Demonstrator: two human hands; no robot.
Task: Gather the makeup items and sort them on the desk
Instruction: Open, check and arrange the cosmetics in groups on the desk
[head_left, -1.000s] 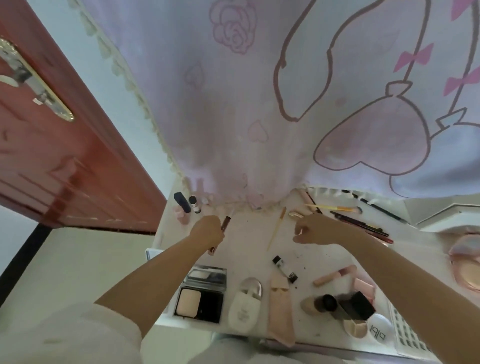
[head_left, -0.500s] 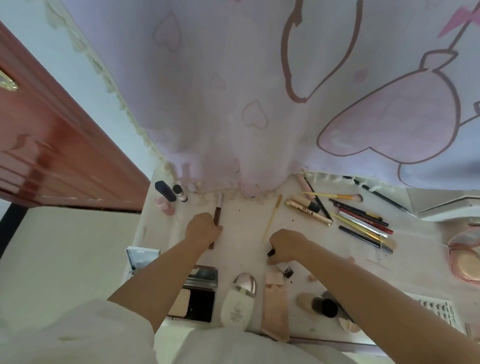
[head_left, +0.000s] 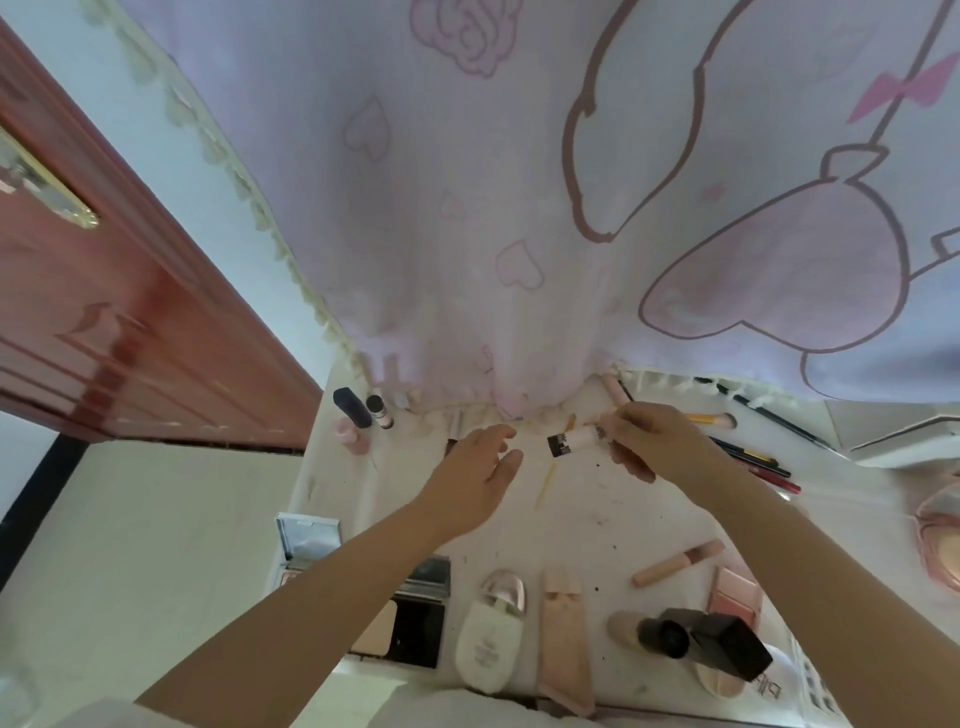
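Observation:
My right hand holds a small white tube with a black cap above the white desk, cap pointing left. My left hand hovers just left of the tube with relaxed fingers and holds nothing. Behind it a brown stick lies near the curtain hem. A thin wooden stick lies between my hands. Pencils and brushes lie in a row at the right.
A pink curtain hangs over the desk's back. Small bottles stand at the back left. Compacts, a white bottle, a beige pouch, a peach tube and a black cube bottle line the front edge. A red door is left.
My right hand picked the small black-capped tube up from the desk's middle and raised it toward the back. My left hand let go of the brown stick, which now lies by the curtain.

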